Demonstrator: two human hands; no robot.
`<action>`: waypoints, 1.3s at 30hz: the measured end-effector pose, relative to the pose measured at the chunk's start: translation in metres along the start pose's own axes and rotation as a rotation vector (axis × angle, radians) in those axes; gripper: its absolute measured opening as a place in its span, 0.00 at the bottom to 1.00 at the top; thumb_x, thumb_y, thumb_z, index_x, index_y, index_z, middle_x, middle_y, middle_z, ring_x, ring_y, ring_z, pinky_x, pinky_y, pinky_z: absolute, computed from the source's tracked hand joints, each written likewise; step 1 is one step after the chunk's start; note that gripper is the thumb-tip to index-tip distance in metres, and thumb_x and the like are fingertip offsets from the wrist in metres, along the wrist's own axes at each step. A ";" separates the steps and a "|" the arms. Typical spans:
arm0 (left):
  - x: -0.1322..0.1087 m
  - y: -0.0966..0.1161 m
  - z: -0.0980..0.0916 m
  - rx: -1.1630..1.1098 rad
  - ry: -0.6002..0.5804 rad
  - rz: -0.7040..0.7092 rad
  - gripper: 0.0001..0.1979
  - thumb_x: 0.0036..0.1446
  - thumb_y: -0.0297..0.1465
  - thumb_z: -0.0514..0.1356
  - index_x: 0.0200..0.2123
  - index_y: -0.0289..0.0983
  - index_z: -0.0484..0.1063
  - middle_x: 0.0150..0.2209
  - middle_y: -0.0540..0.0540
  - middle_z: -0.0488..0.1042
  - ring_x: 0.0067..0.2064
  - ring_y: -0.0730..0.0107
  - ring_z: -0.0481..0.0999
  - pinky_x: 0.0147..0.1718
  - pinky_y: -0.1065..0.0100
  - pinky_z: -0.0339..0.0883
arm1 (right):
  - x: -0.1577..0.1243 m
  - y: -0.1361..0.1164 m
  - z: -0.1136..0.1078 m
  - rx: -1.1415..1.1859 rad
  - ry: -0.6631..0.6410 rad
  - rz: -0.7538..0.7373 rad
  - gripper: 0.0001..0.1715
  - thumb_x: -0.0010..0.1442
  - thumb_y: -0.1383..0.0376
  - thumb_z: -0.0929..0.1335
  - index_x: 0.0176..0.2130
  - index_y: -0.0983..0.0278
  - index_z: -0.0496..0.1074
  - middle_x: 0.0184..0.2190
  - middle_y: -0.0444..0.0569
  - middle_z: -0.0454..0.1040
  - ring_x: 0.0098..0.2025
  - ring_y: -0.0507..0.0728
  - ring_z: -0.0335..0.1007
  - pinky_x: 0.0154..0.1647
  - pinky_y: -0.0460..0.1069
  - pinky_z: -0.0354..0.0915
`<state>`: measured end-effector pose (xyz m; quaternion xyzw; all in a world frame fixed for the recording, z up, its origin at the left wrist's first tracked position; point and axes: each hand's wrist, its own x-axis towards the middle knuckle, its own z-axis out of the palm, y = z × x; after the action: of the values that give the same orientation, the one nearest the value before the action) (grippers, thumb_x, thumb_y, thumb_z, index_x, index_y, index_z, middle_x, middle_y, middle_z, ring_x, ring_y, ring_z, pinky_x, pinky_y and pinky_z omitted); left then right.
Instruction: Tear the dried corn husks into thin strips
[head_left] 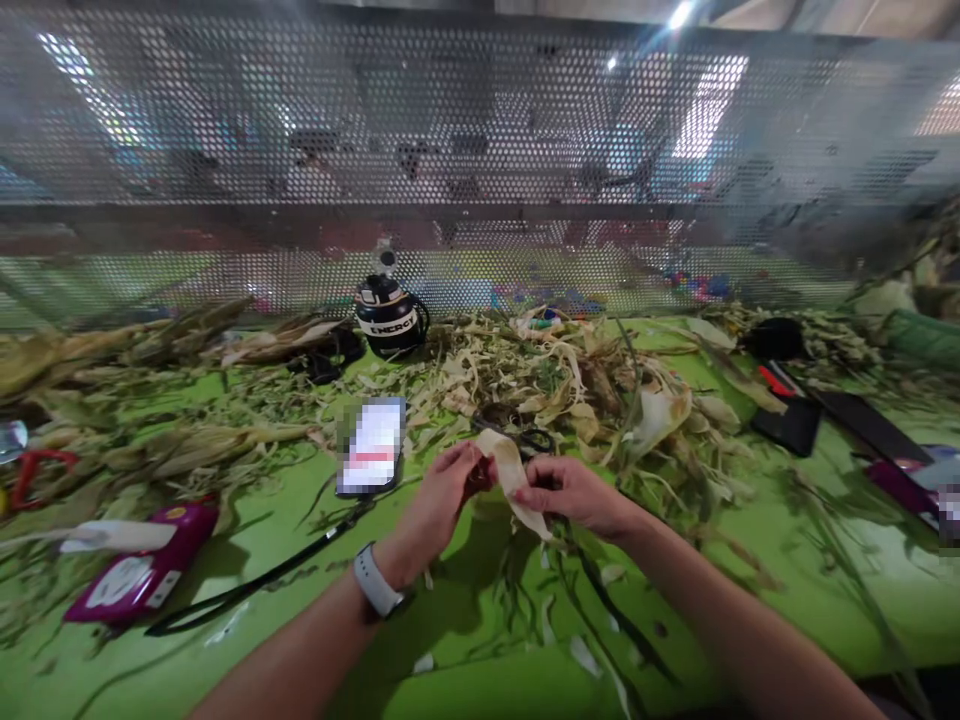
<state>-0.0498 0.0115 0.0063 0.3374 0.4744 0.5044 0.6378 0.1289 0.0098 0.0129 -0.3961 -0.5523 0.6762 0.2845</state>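
Observation:
A pale, curved strip of dried husk (508, 466) spans the gap between my two hands above the green table (450, 620). My left hand (450, 487), with a light watch band on its wrist, pinches the strip's upper left end. Lower down, my right hand (571, 492) has thumb and fingers closed on the strip's right side. Just behind the hands lie dark scissors (536, 440), partly covered by husk scraps. Thin green stalks and small pale scraps lie below the hands.
A phone (373, 445) with a black strap lies left of my hands. Further left is a purple device (146, 570). A black jug (390, 315) marked ENERGY stands behind, near a heap of husk scraps (570, 375). A perforated metal screen (480, 150) borders the back. A black pouch (787, 425) lies right.

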 end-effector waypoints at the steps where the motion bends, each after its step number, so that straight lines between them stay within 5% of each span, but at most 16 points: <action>1: 0.003 0.005 -0.004 0.047 0.024 0.056 0.14 0.46 0.40 0.61 0.27 0.34 0.70 0.26 0.48 0.71 0.27 0.73 0.69 0.29 0.70 0.65 | 0.000 0.001 0.000 0.005 0.016 -0.007 0.23 0.43 0.51 0.74 0.25 0.68 0.68 0.18 0.38 0.63 0.19 0.45 0.52 0.19 0.43 0.47; 4: 0.013 0.023 -0.021 0.400 0.166 0.413 0.12 0.47 0.33 0.60 0.37 0.38 0.71 0.38 0.46 0.73 0.39 0.67 0.72 0.40 0.65 0.66 | 0.001 0.002 -0.001 0.067 0.115 -0.006 0.23 0.42 0.52 0.74 0.29 0.67 0.70 0.20 0.40 0.66 0.19 0.45 0.55 0.18 0.42 0.48; 6: 0.015 0.033 -0.031 0.720 0.139 0.620 0.09 0.44 0.28 0.59 0.32 0.39 0.74 0.47 0.45 0.71 0.49 0.62 0.67 0.50 0.59 0.59 | 0.002 0.003 -0.002 0.125 0.179 0.025 0.21 0.41 0.54 0.75 0.29 0.67 0.70 0.19 0.39 0.66 0.17 0.44 0.54 0.16 0.42 0.47; 10: 0.012 0.037 -0.037 1.021 -0.086 0.694 0.14 0.51 0.27 0.52 0.17 0.38 0.70 0.39 0.45 0.75 0.45 0.62 0.70 0.48 0.59 0.60 | 0.004 0.003 -0.002 0.191 0.227 0.049 0.21 0.41 0.56 0.76 0.31 0.67 0.72 0.21 0.40 0.69 0.16 0.43 0.54 0.15 0.41 0.49; 13: 0.010 0.029 -0.032 1.139 -0.010 0.756 0.16 0.55 0.34 0.53 0.19 0.38 0.71 0.38 0.44 0.75 0.43 0.61 0.70 0.48 0.58 0.59 | 0.003 0.002 0.000 0.206 0.206 0.051 0.20 0.42 0.56 0.75 0.31 0.68 0.73 0.21 0.41 0.69 0.16 0.43 0.54 0.15 0.41 0.49; 17: 0.010 0.020 -0.025 1.088 0.163 0.874 0.12 0.53 0.37 0.59 0.38 0.39 0.74 0.43 0.41 0.72 0.47 0.59 0.68 0.48 0.59 0.60 | 0.001 0.000 0.002 0.217 0.196 0.048 0.19 0.42 0.56 0.75 0.28 0.68 0.72 0.18 0.40 0.68 0.15 0.43 0.53 0.13 0.41 0.46; 19: 0.010 0.018 -0.024 1.074 0.150 0.847 0.13 0.52 0.38 0.60 0.40 0.40 0.74 0.35 0.44 0.74 0.40 0.61 0.71 0.45 0.60 0.62 | 0.001 0.000 0.002 0.218 0.198 0.052 0.19 0.42 0.56 0.75 0.27 0.67 0.71 0.16 0.39 0.67 0.14 0.43 0.53 0.13 0.41 0.45; 22: 0.008 0.019 -0.023 0.997 0.055 0.617 0.13 0.54 0.39 0.57 0.37 0.38 0.75 0.24 0.48 0.73 0.30 0.66 0.71 0.38 0.62 0.65 | 0.000 0.000 0.001 0.226 0.179 0.053 0.19 0.43 0.56 0.75 0.27 0.68 0.70 0.15 0.38 0.66 0.13 0.42 0.52 0.12 0.40 0.43; 27: 0.001 0.020 -0.018 0.745 -0.268 0.498 0.20 0.52 0.33 0.58 0.50 0.41 0.69 0.52 0.43 0.70 0.51 0.61 0.68 0.49 0.61 0.62 | 0.001 0.001 0.001 0.209 0.155 0.075 0.19 0.44 0.55 0.74 0.26 0.67 0.69 0.12 0.37 0.64 0.12 0.43 0.52 0.12 0.41 0.44; 30: -0.003 0.015 -0.012 0.632 -0.372 0.318 0.16 0.54 0.36 0.56 0.46 0.37 0.71 0.43 0.41 0.74 0.42 0.63 0.73 0.40 0.64 0.67 | 0.002 0.004 0.004 0.166 0.125 0.089 0.20 0.42 0.55 0.75 0.29 0.67 0.70 0.14 0.37 0.65 0.13 0.43 0.52 0.12 0.40 0.46; 35: -0.005 0.002 -0.006 0.522 -0.257 0.259 0.14 0.51 0.40 0.60 0.32 0.34 0.73 0.29 0.47 0.74 0.31 0.70 0.70 0.33 0.70 0.65 | 0.000 0.007 0.009 0.054 0.050 0.115 0.21 0.44 0.53 0.74 0.27 0.66 0.66 0.14 0.36 0.63 0.14 0.43 0.52 0.13 0.41 0.47; 39: -0.005 0.000 -0.001 0.436 -0.283 0.133 0.17 0.48 0.43 0.61 0.28 0.34 0.71 0.25 0.49 0.71 0.26 0.73 0.66 0.28 0.72 0.62 | -0.002 0.003 0.008 0.025 0.078 -0.028 0.20 0.46 0.54 0.73 0.31 0.66 0.67 0.21 0.39 0.65 0.19 0.45 0.56 0.17 0.41 0.52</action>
<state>-0.0512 0.0065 0.0076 0.5645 0.4545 0.3789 0.5755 0.1234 0.0033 0.0111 -0.4109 -0.5377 0.6629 0.3203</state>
